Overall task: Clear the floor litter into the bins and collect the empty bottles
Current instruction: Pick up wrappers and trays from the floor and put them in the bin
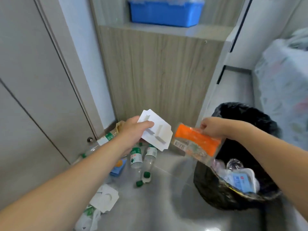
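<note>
Black plastic lines the bin (233,197) on the grey floor (158,205), and everything else sits in relation to it. Inside it, at the near rim, lie crumpled clear wrappers and a pale blue and white packet (241,180). Well to the left of the bin, nearest the person, a white plastic bag (88,220) lies on the floor with a white cardboard insert (105,197) touching it on the far side. Further on, still left of the bin, are loose green caps (139,183), then two clear bottles with green labels (143,155) lying side by side, and a blue packet (118,167) partly hidden under the left forearm.

Above the bin's left rim the right hand (211,127) pinches the top edge of an orange snack wrapper (196,144), which hangs tilted with its lower end over the bin's opening. Just left of the wrapper, the left hand (133,130) grips a folded white cardboard piece (155,132), fingers curled over its edge, held up above the bottles.

Beyond the left hand more bottles (103,140) lie against the door, with what may be a brown paper bag, though it is mostly hidden. Behind the bin stands a wood-grain cabinet (158,72), and on its ledge a blue crate (166,12).
</note>
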`<state>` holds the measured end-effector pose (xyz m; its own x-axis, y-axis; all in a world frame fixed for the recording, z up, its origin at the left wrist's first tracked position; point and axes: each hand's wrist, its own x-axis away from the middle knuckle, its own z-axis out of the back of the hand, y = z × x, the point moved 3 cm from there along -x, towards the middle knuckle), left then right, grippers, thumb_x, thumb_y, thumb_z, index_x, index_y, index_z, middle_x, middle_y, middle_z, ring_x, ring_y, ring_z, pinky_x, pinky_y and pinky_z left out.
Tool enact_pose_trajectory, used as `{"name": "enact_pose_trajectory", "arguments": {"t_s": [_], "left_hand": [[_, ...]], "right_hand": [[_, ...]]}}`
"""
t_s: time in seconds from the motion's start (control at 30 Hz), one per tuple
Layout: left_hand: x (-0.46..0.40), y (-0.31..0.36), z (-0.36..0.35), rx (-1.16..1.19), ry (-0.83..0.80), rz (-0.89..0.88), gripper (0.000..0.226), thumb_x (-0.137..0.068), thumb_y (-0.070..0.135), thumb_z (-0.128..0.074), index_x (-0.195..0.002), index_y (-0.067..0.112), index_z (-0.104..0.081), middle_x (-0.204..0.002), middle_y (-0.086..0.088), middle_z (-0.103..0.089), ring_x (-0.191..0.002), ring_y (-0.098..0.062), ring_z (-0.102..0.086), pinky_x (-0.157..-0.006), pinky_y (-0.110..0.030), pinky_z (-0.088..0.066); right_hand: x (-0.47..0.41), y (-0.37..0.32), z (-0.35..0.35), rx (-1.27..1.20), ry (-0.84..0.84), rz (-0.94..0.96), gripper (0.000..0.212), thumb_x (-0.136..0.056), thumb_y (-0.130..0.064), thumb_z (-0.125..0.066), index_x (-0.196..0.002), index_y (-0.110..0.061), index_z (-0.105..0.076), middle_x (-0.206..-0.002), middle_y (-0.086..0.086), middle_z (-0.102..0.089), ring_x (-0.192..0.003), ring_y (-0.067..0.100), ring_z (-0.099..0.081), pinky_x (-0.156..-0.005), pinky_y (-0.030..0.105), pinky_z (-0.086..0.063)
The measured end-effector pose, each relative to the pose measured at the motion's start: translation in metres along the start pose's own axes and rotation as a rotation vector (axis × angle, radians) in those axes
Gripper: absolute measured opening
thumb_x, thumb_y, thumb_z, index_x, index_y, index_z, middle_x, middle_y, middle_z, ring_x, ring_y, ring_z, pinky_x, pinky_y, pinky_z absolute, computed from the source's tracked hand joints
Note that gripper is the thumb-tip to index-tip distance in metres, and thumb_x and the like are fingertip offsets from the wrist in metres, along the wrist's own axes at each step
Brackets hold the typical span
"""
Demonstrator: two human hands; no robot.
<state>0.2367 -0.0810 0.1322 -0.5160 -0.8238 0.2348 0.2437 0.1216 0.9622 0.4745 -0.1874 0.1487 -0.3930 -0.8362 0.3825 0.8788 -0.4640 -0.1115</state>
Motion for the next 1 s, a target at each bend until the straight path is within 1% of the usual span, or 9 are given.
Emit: {"name": "enact_pose_trajectory", "arguments": {"t_s": [0.07, 0.13, 0.27, 0.4, 0.57, 0.73, 0.87, 0.93, 1.0], "left_hand": [[-0.004, 0.012, -0.036, -0.006, -0.057, -0.049, 0.02, -0.081, 0.018, -0.068, -0.1, 0.013, -0.065, -0.098, -0.01, -0.072, -0.085, -0.027, -0.067, -0.081, -0.042, -0.053], [-0.009, 0.022, -0.071, -0.029, -0.111, -0.09, 0.014, -0.087, 0.013, -0.065, -0.1, 0.018, -0.064, -0.097, -0.005, -0.071, -0.081, -0.021, -0.066, -0.076, -0.038, -0.052], [-0.012, 0.039, -0.135, -0.119, -0.204, -0.163, 0.019, -0.087, 0.013, -0.063, -0.106, 0.019, -0.063, -0.1, -0.001, -0.069, -0.08, -0.015, -0.065, -0.066, -0.027, -0.049], [-0.014, 0.045, -0.18, -0.284, -0.24, -0.234, 0.018, -0.088, 0.013, -0.061, -0.105, 0.016, -0.061, -0.099, -0.001, -0.067, -0.08, -0.014, -0.061, -0.069, -0.028, -0.048], [-0.026, 0.047, -0.211, -0.498, -0.208, -0.325, 0.014, -0.087, 0.016, -0.059, -0.098, 0.025, -0.056, -0.092, 0.008, -0.063, -0.075, -0.007, -0.058, -0.064, -0.026, -0.045], [-0.044, 0.04, -0.233, -0.796, -0.193, -0.298, 0.02, -0.085, 0.023, -0.056, -0.105, 0.024, -0.052, -0.094, 0.004, -0.062, -0.081, -0.019, -0.062, -0.066, -0.035, -0.049], [-0.063, 0.028, -0.263, -0.883, -0.289, -0.188, 0.016, -0.084, 0.022, -0.053, -0.099, 0.021, -0.048, -0.084, -0.001, -0.058, -0.063, -0.017, -0.051, -0.053, -0.028, -0.036], [-0.072, 0.018, -0.283, -0.896, -0.388, -0.124, 0.02, -0.083, 0.019, -0.055, -0.103, 0.019, -0.049, -0.097, -0.009, -0.061, -0.07, -0.02, -0.054, -0.057, -0.031, -0.043], [-0.079, 0.004, -0.305, -0.874, -0.516, -0.026, 0.026, -0.084, 0.015, -0.061, -0.108, 0.015, -0.051, -0.107, -0.014, -0.06, -0.083, -0.026, -0.063, -0.06, -0.037, -0.057]], "right_hand": [[0.011, 0.045, 0.015, -0.01, 0.1, -0.05, 0.023, -0.094, -0.029, -0.052, -0.071, -0.023, -0.052, -0.085, 0.0, -0.058, -0.082, 0.02, -0.054, -0.071, 0.026, -0.04], [0.02, 0.09, 0.02, -0.043, 0.167, -0.099, 0.013, -0.09, -0.02, -0.053, -0.077, -0.022, -0.054, -0.087, 0.001, -0.061, -0.083, 0.021, -0.056, -0.072, 0.03, -0.043], [0.028, 0.153, 0.0, -0.113, 0.118, -0.185, 0.02, -0.084, -0.011, -0.052, -0.078, -0.03, -0.053, -0.098, 0.001, -0.064, -0.09, 0.021, -0.06, -0.078, 0.033, -0.052], [0.025, 0.161, -0.049, -0.134, -0.103, -0.19, 0.023, -0.086, -0.006, -0.047, -0.093, -0.024, -0.06, -0.097, 0.0, -0.06, -0.087, 0.02, -0.058, -0.062, 0.024, -0.046], [0.01, 0.15, -0.113, -0.137, -0.086, -0.15, 0.02, -0.085, -0.016, -0.054, -0.096, -0.018, -0.07, -0.099, 0.005, -0.068, -0.088, 0.025, -0.064, -0.074, 0.032, -0.052], [0.01, 0.156, -0.142, -0.119, -0.118, -0.179, 0.028, -0.086, -0.012, -0.051, -0.11, -0.011, -0.066, -0.113, 0.012, -0.065, -0.103, 0.032, -0.064, -0.081, 0.033, -0.05], [0.007, 0.183, -0.112, -0.201, -0.067, -0.229, 0.013, -0.082, -0.019, -0.064, -0.073, -0.012, -0.06, -0.079, 0.009, -0.065, -0.079, 0.028, -0.062, -0.059, 0.026, -0.045], [0.009, 0.197, -0.094, -0.202, -0.051, -0.272, 0.026, -0.086, -0.014, -0.059, -0.063, -0.014, -0.045, -0.071, 0.006, -0.056, -0.073, 0.027, -0.055, -0.053, 0.026, -0.041], [0.01, 0.208, -0.087, -0.191, -0.067, -0.311, 0.022, -0.086, -0.005, -0.051, -0.067, -0.014, -0.045, -0.08, 0.007, -0.058, -0.075, 0.027, -0.057, -0.058, 0.031, -0.046]]}}
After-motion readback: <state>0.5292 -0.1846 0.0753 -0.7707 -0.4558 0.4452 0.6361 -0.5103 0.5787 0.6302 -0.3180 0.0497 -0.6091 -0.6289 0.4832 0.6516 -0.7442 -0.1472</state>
